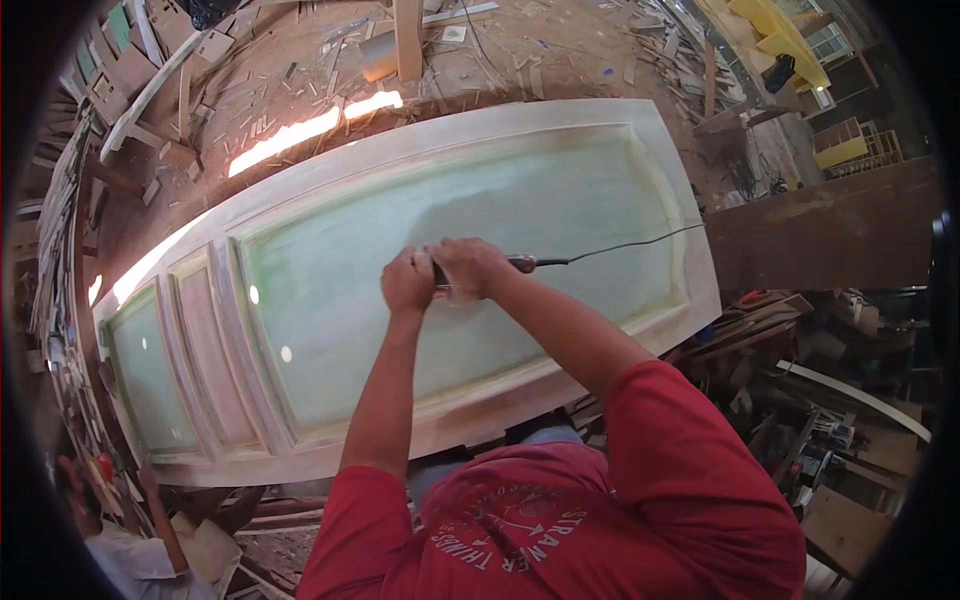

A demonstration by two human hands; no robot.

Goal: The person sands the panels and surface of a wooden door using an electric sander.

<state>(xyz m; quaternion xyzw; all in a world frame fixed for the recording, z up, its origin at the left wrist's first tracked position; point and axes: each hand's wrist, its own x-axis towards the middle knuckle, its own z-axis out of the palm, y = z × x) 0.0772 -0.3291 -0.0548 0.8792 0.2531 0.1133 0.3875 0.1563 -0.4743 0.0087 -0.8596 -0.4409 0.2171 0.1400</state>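
Two hands (408, 280) (472, 266) clasped round one corded tool (522, 263) | one door (684, 200) (three panels (590, 190))

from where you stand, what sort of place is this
Probably a woodworking shop: what looks like a panelled door lies beneath a corded tool, and wood scraps are scattered across the ground.

one camera, worn on the head, looks forward and steeply down over the red shirt (570, 515) at the left hand (407, 281) and right hand (470, 268), near enough that the panelled door (350, 300) spans most of its rounded view.
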